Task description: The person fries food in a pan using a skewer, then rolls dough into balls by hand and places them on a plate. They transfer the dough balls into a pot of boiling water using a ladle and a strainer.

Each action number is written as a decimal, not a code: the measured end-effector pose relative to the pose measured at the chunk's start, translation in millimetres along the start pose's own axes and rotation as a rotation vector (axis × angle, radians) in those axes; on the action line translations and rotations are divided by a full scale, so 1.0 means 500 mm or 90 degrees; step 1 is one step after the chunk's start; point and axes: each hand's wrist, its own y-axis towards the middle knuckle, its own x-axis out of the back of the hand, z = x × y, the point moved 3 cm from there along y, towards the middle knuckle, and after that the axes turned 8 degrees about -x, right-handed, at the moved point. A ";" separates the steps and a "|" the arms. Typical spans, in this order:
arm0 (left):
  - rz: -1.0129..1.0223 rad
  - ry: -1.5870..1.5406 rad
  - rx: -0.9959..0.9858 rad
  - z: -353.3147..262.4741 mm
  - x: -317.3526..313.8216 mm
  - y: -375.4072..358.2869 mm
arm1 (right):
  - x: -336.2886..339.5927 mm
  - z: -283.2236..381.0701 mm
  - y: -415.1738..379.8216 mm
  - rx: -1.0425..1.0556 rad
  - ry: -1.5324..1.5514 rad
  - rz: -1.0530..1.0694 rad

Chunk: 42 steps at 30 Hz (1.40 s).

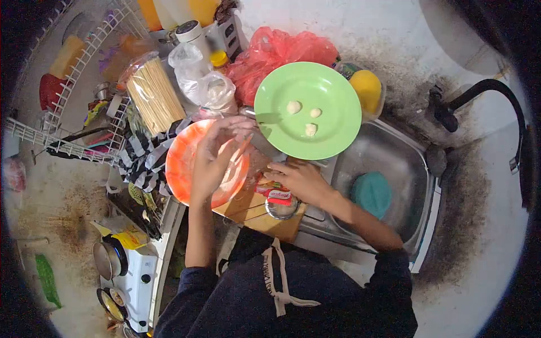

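Over the orange-and-white bowl (pixel 179 179) is my left hand (pixel 211 160), its fingers curved and spread apart with nothing visible in them. The bowl holds a pale, crumbly or floury substance, partly hidden by that hand. My right hand (pixel 301 180) hovers close to a red packet (pixel 280 196), fingers extended to the left and seemingly empty. Behind it, a light green plate (pixel 344 127) carries three small, pale dough-like balls (pixel 310 129). A round container (pixel 282 210) sits partly under the packet on a wooden board (pixel 270 226).
At right, a steel sink (pixel 389 152) contains a teal round item (pixel 372 195); a black faucet (pixel 490 84) arches beside it. Wooden skewers (pixel 153 93), a red plastic bag (pixel 282 50) and jars crowd the back. A white stove (pixel 140 281) with pans stands at lower left.
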 end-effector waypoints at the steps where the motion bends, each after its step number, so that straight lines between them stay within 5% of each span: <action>1: -0.004 -0.050 0.016 -0.004 0.000 -0.007 | -0.009 -0.002 0.009 0.050 -0.026 -0.025; 5: 0.008 -0.072 0.053 -0.006 0.021 -0.021 | -0.012 0.002 0.025 0.040 -0.098 0.051; 8: 0.020 -0.069 0.045 -0.002 0.047 -0.029 | 0.034 0.017 0.023 -0.101 -0.081 0.128; 12: 0.052 -0.085 0.035 -0.002 0.067 -0.017 | 0.130 0.073 -0.006 -0.090 0.064 -0.059; 16: 0.224 0.108 -0.083 -0.020 0.023 0.049 | 0.241 0.020 0.003 -0.233 0.101 -0.292; 20: 0.329 0.352 -0.348 0.017 -0.051 0.135 | 0.264 -0.116 0.047 -0.319 0.000 -0.236; 24: 0.380 0.481 -0.343 0.060 -0.089 0.175 | 0.256 -0.163 0.049 -0.318 0.069 -0.085; 29: 0.351 0.525 -0.308 0.071 -0.106 0.194 | 0.261 -0.158 0.050 -0.265 -0.001 -0.169; 33: 0.343 0.382 -0.316 0.081 -0.102 0.198 | 0.249 -0.149 0.073 -0.173 0.044 -0.225; 36: 0.301 0.309 -0.219 0.059 -0.085 0.199 | 0.257 -0.096 0.101 -0.252 0.132 -0.169; 42: 0.224 -0.061 -0.038 0.091 -0.045 0.212 | 0.267 -0.088 0.122 -0.161 0.156 -0.216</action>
